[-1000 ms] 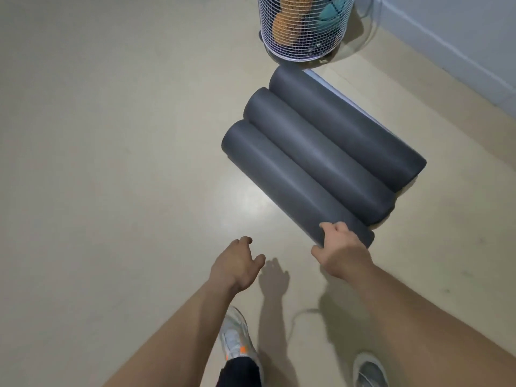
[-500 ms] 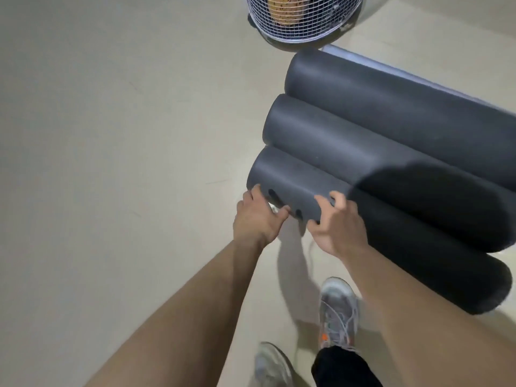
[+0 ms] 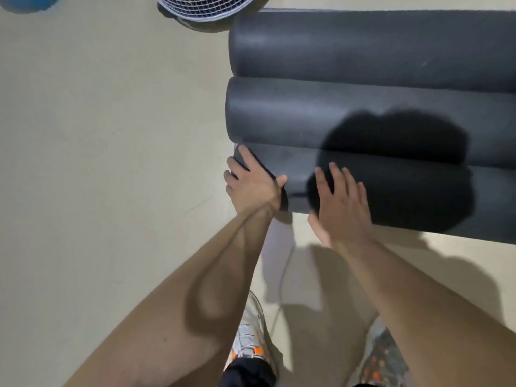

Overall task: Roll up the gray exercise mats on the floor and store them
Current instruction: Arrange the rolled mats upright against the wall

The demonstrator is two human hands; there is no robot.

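At the far upper left a blue object (image 3: 28, 2) is poking into view, cut off by the frame edge, with too little showing to say what it is. To its right a white wire basket (image 3: 206, 8) is standing on the pale floor (image 3: 97, 135), only its lower rim showing, just beside the left end of the far roll (image 3: 363, 46). Three gray mats, all rolled up, are lying side by side on the floor and touching along their lengths, their left ends roughly in line and their right ends running out of the frame. The person's left hand (image 3: 252, 185) is clasping the left end of the near roll (image 3: 418, 202): its fingers are wrapping round the end face while the thumb is pressing on the roll's curved side. Below it the left shoe (image 3: 248, 336), gray with orange marks, is standing on the floor. The right hand (image 3: 342, 203) is lying flat on the near roll just beside the left hand, fingers straight and slightly spread, gripping nothing. A dark shadow (image 3: 391, 141) is falling across the near roll and the middle roll (image 3: 279, 113). The far roll is lying beyond both, nearest the basket. At the lower right the right shoe (image 3: 382, 356) is showing partly from behind the right forearm
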